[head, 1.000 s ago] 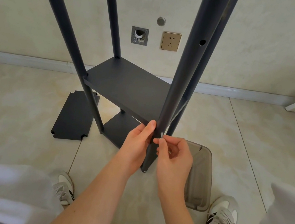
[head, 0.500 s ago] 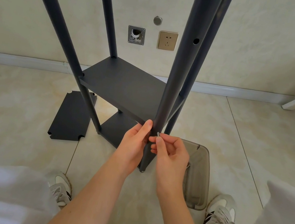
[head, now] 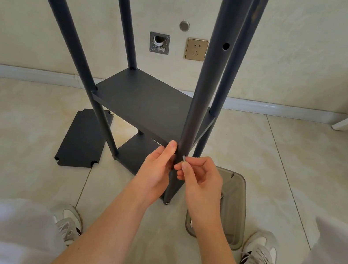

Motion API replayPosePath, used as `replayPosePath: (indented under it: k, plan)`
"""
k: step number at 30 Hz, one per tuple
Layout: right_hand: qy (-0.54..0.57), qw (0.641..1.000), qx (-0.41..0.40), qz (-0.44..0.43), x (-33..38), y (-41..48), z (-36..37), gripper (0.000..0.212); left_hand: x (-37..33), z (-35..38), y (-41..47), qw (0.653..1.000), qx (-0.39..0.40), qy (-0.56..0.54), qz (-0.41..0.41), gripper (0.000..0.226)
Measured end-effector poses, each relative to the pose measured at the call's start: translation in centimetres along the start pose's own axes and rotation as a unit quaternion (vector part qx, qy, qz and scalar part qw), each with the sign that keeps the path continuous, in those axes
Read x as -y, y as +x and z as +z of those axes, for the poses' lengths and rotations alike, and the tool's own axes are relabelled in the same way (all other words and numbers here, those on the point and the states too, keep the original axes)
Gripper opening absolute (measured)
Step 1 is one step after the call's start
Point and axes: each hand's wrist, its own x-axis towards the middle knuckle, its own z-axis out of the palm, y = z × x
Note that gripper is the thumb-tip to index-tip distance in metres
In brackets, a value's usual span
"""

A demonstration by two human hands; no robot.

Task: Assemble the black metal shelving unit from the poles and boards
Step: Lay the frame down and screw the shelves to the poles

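Fingers of the right hand pinch a small silver pin against the near pole, just below the upper board. Beside it the left hand grips that pole; a loose board lies on the floor.

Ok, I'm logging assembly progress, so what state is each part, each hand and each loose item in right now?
Left hand: holds the near pole.
Right hand: pinches a small silver pin at that pole.
Upper board: mounted between the four poles.
Lower board: mounted, close to the floor.
Spare board: flat on the floor, not mounted.
Grey bin: on the floor, open-topped.
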Motion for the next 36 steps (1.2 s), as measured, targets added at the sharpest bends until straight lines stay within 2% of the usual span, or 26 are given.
replayPosePath:
  k: [3, 6, 8, 16, 19, 20, 28, 33, 36]
  plan:
    - [-0.063, 0.997, 0.017, -0.029, 0.1, 0.3, -0.4, 0.016, 0.0, 0.2, 0.1, 1.0, 0.001, -0.012, 0.006, 0.064]
    - [-0.082, 0.996, 0.019, -0.036, 0.2, 0.4, -0.5, 0.016, 0.2, 0.2, 0.2, 1.0, 0.005, -0.027, 0.005, 0.056]
    - [-0.083, 0.996, 0.018, -0.036, 0.2, 0.4, -0.4, 0.016, 0.2, 0.3, 0.3, 1.0, 0.0, -0.027, 0.004, 0.059]
    - [-0.07, 0.997, -0.005, -0.028, 0.3, 0.6, -0.4, 0.019, 0.1, 0.2, 1.1, 0.999, -0.008, 0.039, 0.028, 0.076]
    - [-0.062, 0.998, -0.014, -0.022, 0.2, 0.7, -0.4, 0.016, 0.0, 1.0, 1.6, 0.994, -0.018, 0.109, 0.021, 0.044]
    - [-0.055, 0.998, -0.021, -0.019, 0.1, 0.7, -0.3, 0.016, 0.0, 1.2, 1.7, 0.992, -0.028, 0.125, 0.019, 0.04]
    - [-0.014, 0.999, -0.036, -0.001, 0.2, 1.2, -0.4, 0.016, 0.1, 1.6, 1.7, 0.992, -0.021, 0.12, 0.013, 0.043]
    - [0.104, 0.992, -0.018, 0.064, 0.0, 1.1, -0.6, 0.007, 0.0, 1.0, 1.5, 0.993, 0.014, 0.116, 0.011, 0.045]
    - [0.043, 0.998, -0.031, 0.02, -0.3, 1.1, -0.4, 0.011, 0.1, 1.0, 1.4, 0.991, 0.018, 0.131, 0.018, 0.044]
